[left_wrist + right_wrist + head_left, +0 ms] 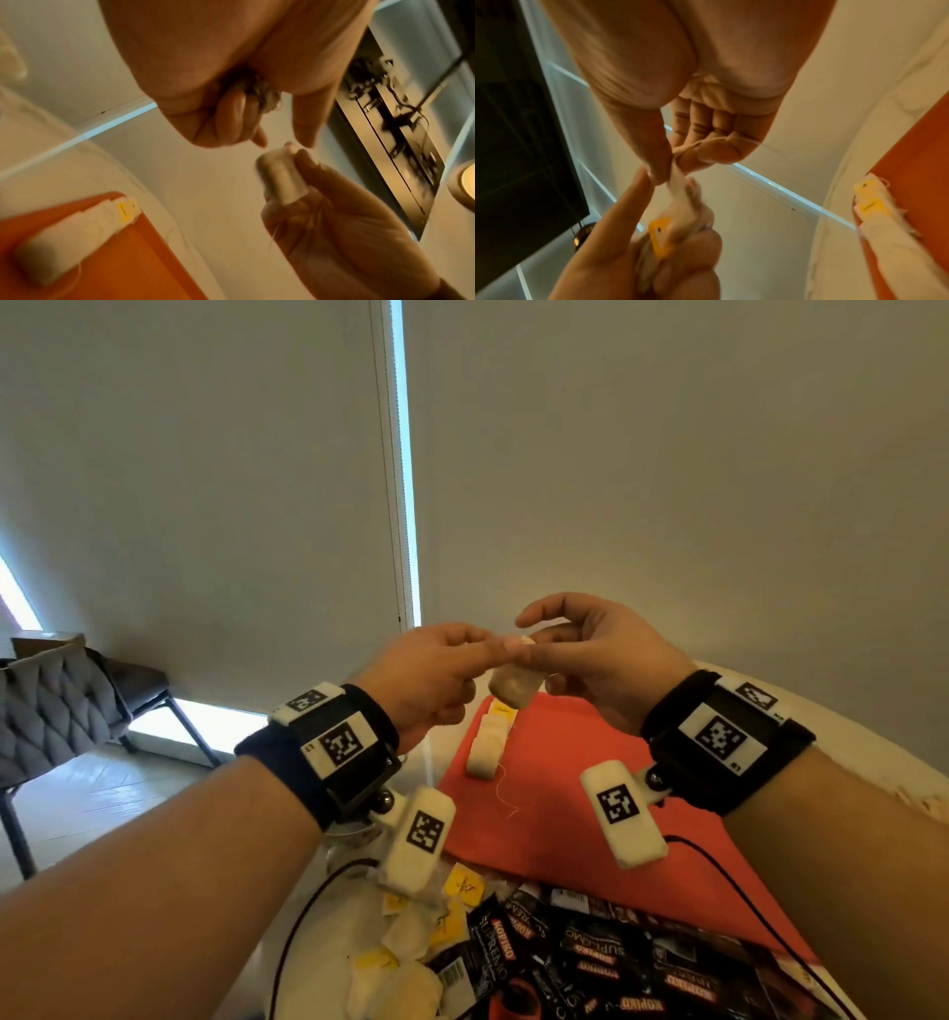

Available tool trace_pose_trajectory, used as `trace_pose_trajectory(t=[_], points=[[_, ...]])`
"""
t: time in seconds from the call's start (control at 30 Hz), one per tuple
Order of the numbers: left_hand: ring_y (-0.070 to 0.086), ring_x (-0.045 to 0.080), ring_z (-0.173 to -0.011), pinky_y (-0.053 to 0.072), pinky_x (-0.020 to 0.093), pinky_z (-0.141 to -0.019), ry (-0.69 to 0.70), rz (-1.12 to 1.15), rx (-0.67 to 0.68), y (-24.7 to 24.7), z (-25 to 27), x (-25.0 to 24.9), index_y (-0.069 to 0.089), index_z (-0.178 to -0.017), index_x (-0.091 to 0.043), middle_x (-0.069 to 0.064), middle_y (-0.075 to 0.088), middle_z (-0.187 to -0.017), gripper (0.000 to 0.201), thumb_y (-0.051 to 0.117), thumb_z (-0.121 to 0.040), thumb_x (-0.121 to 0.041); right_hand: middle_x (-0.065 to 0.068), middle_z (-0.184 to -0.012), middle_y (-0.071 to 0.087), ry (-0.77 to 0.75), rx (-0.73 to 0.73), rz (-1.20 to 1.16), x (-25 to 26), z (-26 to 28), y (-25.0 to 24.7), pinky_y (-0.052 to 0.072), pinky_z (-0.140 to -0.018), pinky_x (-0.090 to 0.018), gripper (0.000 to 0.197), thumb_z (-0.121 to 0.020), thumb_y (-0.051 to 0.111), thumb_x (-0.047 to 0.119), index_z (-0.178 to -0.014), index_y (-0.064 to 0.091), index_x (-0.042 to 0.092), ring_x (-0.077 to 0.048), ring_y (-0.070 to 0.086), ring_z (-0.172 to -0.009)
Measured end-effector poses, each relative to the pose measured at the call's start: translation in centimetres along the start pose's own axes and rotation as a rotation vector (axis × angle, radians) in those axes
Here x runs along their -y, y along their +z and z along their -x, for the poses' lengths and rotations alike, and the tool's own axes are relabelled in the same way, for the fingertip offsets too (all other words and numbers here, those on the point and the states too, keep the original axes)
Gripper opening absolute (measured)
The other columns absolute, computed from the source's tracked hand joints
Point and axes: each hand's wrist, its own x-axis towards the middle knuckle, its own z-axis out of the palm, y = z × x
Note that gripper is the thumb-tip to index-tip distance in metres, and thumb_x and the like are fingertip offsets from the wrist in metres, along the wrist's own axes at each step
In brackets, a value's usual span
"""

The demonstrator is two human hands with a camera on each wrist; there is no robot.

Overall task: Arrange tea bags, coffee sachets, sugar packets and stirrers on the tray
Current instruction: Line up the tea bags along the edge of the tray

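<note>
Both hands are raised above the red tray (590, 762). My right hand (544, 644) pinches a white tea bag (516, 688) by its top between thumb and forefinger; the pinch shows in the right wrist view (672, 162). My left hand (477, 660) points its forefinger at that pinch and touches it. Its other fingers are curled round a crumpled tea bag with a yellow tag (659, 239). In the left wrist view the right hand's tea bag (280, 178) hangs just below the left hand (257, 132). A row of tea bags (488, 742) lies along the tray's far left edge.
Loose tea bags with yellow tags (411, 947) and black coffee sachets (616, 963) are heaped on the white table at the tray's near edge. Black wrist cables trail over them. A grey chair (51, 711) stands at the left.
</note>
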Motion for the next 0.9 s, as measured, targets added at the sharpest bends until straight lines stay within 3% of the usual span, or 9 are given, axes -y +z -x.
trace_pose_trajectory(t=[0.1, 0.2, 0.3, 0.4, 0.53, 0.7, 0.8, 0.9], points=[[0.037, 0.009, -0.054, 0.03, 0.023, -0.047, -0.013, -0.116, 0.094, -0.9, 0.0, -0.7, 0.076, -0.108, -0.014, 0.003, 0.05, -0.074, 0.049, 0.085, -0.074, -0.048, -0.014, -0.086, 0.072, 0.007, 0.031, 0.0, 0.4, -0.4, 0.1, 0.048, -0.064, -0.034, 0.036, -0.081, 0.079, 0.001, -0.113, 0.066, 0.009, -0.023, 0.067, -0.072], [0.038, 0.009, -0.053, 0.033, 0.024, -0.048, -0.009, -0.202, 0.092, -1.7, -0.3, -1.0, 0.078, -0.101, -0.018, 0.0, 0.048, -0.067, 0.036, 0.087, -0.077, -0.043, -0.014, -0.086, 0.072, 0.008, 0.037, 0.019, 0.4, -0.7, 0.4, 0.048, -0.067, -0.035, 0.037, -0.08, 0.08, 0.0, -0.112, 0.067, 0.011, -0.028, 0.064, -0.078], [0.042, 0.009, -0.055, 0.037, 0.024, -0.049, 0.005, -0.287, 0.062, -2.2, -0.9, -0.9, 0.079, -0.093, -0.02, -0.002, 0.052, -0.066, 0.022, 0.088, -0.079, -0.036, -0.014, -0.088, 0.073, -0.022, -0.013, -0.024, 0.2, -1.1, 0.8, 0.051, -0.077, -0.043, 0.039, -0.077, 0.081, 0.003, -0.113, 0.067, 0.01, -0.032, 0.067, -0.085], [0.044, 0.011, -0.058, 0.038, 0.024, -0.048, 0.007, -0.274, 0.005, -2.4, -1.5, -0.5, 0.079, -0.092, -0.021, 0.001, 0.056, -0.071, 0.013, 0.085, -0.084, -0.029, -0.012, -0.093, 0.073, -0.04, -0.105, -0.12, -0.3, -1.6, 1.2, 0.055, -0.083, -0.044, 0.04, -0.082, 0.078, 0.0, -0.118, 0.064, 0.011, -0.029, 0.07, -0.089], [0.042, 0.01, -0.055, 0.035, 0.024, -0.045, -0.003, -0.133, -0.081, -2.7, -2.3, 0.6, 0.077, -0.103, -0.016, 0.01, 0.059, -0.086, 0.02, 0.082, -0.088, -0.028, -0.015, -0.104, 0.073, 0.064, -0.101, -0.132, -1.9, -1.9, 1.7, 0.06, -0.081, -0.044, 0.058, -0.078, 0.082, -0.002, -0.125, 0.053, 0.015, -0.033, 0.073, -0.097], [0.041, 0.009, -0.053, 0.033, 0.023, -0.043, -0.048, -0.104, -0.107, -2.9, -2.3, 2.4, 0.073, -0.099, -0.016, 0.007, 0.055, -0.078, 0.016, 0.08, -0.089, -0.026, -0.017, -0.084, 0.07, 0.142, -0.155, -0.052, -4.3, -2.0, 2.3, 0.06, -0.066, -0.038, 0.042, -0.08, 0.077, -0.011, -0.106, 0.05, 0.009, -0.038, 0.073, -0.081], [0.038, 0.008, -0.05, 0.031, 0.023, -0.041, -0.078, -0.039, -0.192, -3.6, -2.6, 2.6, 0.069, -0.097, -0.015, 0.002, 0.05, -0.073, 0.017, 0.08, -0.09, -0.027, -0.021, -0.077, 0.067, 0.284, -0.179, 0.008, -6.4, -1.7, 2.5, 0.06, -0.061, -0.038, 0.037, -0.078, 0.074, -0.017, -0.096, 0.052, 0.007, -0.036, 0.074, -0.072], [0.036, 0.005, -0.045, 0.031, 0.02, -0.038, -0.089, 0.045, -0.24, -4.2, -2.7, 2.0, 0.067, -0.093, -0.016, -0.001, 0.049, -0.073, 0.013, 0.077, -0.093, -0.022, -0.019, -0.075, 0.068, 0.442, -0.172, 0.164, -8.8, -1.7, 2.5, 0.064, -0.069, -0.045, 0.03, -0.076, 0.077, -0.015, -0.089, 0.059, 0.005, -0.031, 0.074, -0.069]])
